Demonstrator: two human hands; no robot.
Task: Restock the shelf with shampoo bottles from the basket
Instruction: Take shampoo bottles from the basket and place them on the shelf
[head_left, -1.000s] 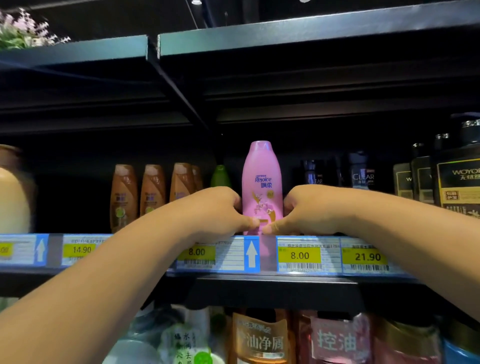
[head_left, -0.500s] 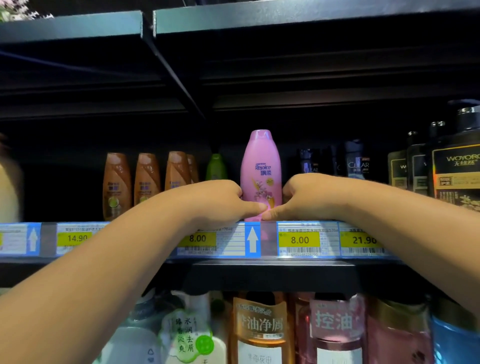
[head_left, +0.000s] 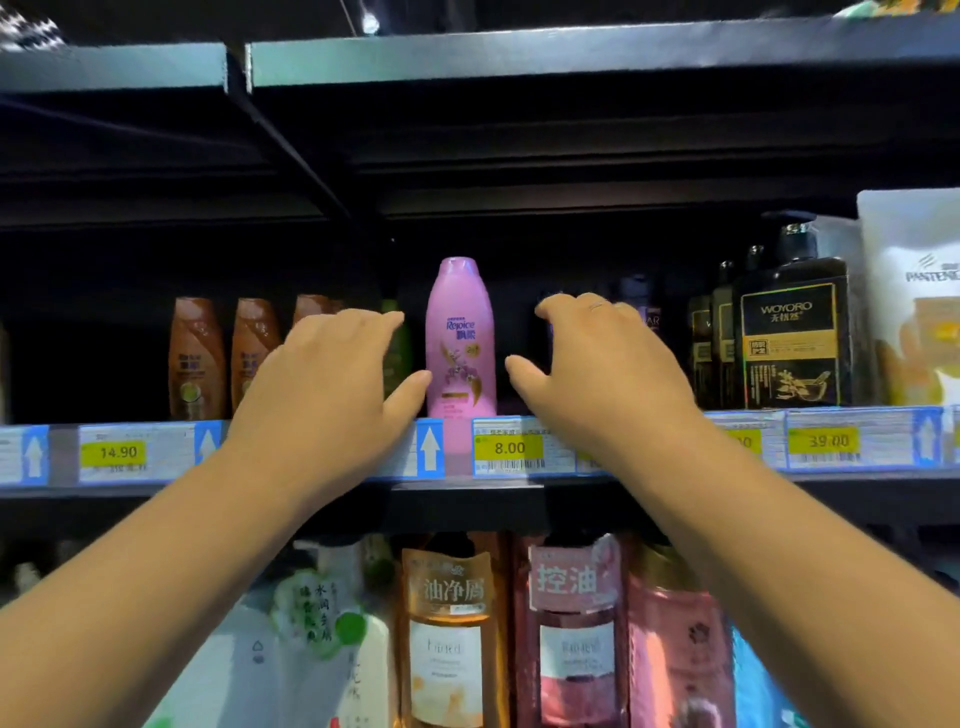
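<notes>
A pink Rejoice shampoo bottle (head_left: 460, 338) stands upright at the front edge of the dark shelf (head_left: 467, 488), above the 8.00 price tags. My left hand (head_left: 332, 379) is open just left of it, thumb tip near the bottle's lower side. My right hand (head_left: 592, 374) is open just right of it, with a gap between thumb and bottle. Neither hand holds anything. The basket is out of view.
Brown bottles (head_left: 197, 358) stand to the left and a green bottle (head_left: 397, 343) sits behind my left hand. Black WOYORO pump bottles (head_left: 795, 338) and a white Pantene pack (head_left: 914, 296) are at the right. Larger bottles (head_left: 452, 623) fill the shelf below.
Both hands have let go of the pink bottle and opened, moving apart to either side. The bottle stays standing on the shelf.
</notes>
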